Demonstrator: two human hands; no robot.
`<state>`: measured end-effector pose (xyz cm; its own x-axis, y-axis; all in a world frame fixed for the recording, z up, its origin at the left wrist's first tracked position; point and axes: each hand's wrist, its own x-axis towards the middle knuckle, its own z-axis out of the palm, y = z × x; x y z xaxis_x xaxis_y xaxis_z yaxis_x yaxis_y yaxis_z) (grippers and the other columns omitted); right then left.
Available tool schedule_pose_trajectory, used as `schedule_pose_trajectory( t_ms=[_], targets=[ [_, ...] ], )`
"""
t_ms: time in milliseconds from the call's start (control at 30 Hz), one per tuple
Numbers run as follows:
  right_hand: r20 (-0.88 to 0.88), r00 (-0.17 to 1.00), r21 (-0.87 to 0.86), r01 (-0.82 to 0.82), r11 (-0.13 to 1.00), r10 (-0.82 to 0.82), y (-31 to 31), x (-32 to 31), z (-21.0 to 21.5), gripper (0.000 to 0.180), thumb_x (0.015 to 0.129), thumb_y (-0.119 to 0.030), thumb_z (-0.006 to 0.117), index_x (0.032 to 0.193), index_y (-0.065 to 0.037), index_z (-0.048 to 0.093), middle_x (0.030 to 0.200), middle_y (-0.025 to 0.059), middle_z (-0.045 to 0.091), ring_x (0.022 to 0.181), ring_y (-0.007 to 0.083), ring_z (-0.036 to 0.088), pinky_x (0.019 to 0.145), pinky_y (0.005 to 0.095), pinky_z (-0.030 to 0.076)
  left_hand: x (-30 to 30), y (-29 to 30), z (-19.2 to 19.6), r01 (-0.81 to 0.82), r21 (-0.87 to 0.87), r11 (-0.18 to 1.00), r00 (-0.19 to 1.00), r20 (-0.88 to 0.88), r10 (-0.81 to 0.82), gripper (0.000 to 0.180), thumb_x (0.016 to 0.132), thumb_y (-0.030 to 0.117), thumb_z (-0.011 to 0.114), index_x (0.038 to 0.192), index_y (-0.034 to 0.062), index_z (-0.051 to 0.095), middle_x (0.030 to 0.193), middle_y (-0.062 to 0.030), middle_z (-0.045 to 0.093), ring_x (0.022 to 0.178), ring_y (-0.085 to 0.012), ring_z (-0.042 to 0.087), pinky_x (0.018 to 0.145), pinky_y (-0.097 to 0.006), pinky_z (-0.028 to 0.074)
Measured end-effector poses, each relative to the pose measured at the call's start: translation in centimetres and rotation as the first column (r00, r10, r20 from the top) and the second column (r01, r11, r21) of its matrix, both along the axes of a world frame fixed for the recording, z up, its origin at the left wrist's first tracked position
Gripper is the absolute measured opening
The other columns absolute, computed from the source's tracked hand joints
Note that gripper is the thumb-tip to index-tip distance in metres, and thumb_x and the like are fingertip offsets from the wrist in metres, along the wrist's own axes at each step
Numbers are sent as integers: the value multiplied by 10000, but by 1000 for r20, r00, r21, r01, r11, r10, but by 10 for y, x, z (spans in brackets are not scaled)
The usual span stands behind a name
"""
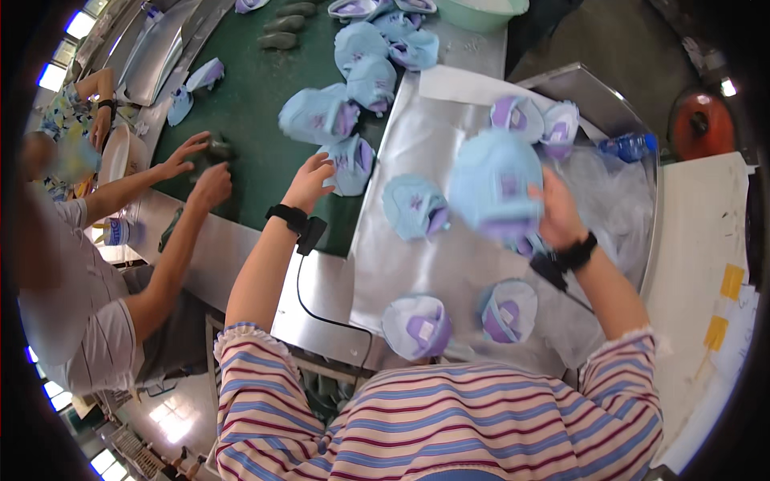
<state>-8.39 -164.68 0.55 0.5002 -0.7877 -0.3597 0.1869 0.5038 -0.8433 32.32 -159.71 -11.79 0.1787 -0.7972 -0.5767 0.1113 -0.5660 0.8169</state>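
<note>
My right hand (559, 210) grips a light-blue shoe upper (493, 180) by its right edge, raised over the metal tabletop and slightly blurred. My left hand (308, 181) is apart-fingered at the left side of another blue upper (350, 166) with purple lining, which lies at the edge of the green belt; whether the fingertips touch it I cannot tell. Below the raised piece, a blue upper (414, 207) lies on the metal. Two more uppers, one (418, 326) and another (509, 311), rest near my body with white and purple insides facing up.
Several blue uppers (318, 115) are heaped along the green belt (249, 96). To the left, a co-worker's hands (210, 186) handle a dark shoe last. Clear plastic (613, 216) and a blue-capped bottle (628, 147) lie inside the metal rim at right. A pale green basin (484, 12) stands far back.
</note>
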Motion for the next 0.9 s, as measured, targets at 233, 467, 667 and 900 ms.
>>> schedule_pose_trajectory(
  t_ms=[233, 467, 667, 900],
  targets=[
    [324, 933, 194, -226, 955, 155, -50, 41, -55, 307, 859, -185, 522, 1138, -57, 531, 1051, 60, 588, 960, 191, 568, 823, 366, 477, -119, 42, -17, 331, 249, 910, 596, 693, -406, 583, 690, 323, 704, 1123, -23, 524, 1158, -225, 479, 1094, -392, 424, 918, -451, 375],
    [-331, 871, 186, -318, 929, 364, -2, 36, -137, 293, 817, -96, 599, 1095, -38, 527, 922, 65, 604, 767, 150, 598, 561, 351, 530, -156, 77, -24, -271, 84, 959, 677, -692, 252, 337, 842, 216, 577, 1135, 108, 450, 964, -92, 550, 874, -229, 565, 765, -398, 472],
    [-282, 872, 37, -408, 912, 401, 31, 86, -54, 522, 857, -134, 584, 1313, -54, 343, 1221, 102, 445, 949, 183, 571, 665, 331, 539, -103, 79, 48, -40, -149, 988, 990, -138, 19, 478, 797, 175, 671, 1184, -18, 466, 1055, -128, 591, 922, -206, 593, 810, -345, 496],
    [-328, 860, 4, -412, 911, 390, 37, 80, -31, 349, 856, -110, 560, 1180, -28, 462, 1112, 68, 516, 899, 167, 599, 683, 289, 504, 111, 9, 62, -734, -382, 561, 677, -353, 646, 345, 795, 199, 689, 1087, 63, 563, 984, -32, 621, 826, -158, 617, 647, -301, 506]
  ],
)
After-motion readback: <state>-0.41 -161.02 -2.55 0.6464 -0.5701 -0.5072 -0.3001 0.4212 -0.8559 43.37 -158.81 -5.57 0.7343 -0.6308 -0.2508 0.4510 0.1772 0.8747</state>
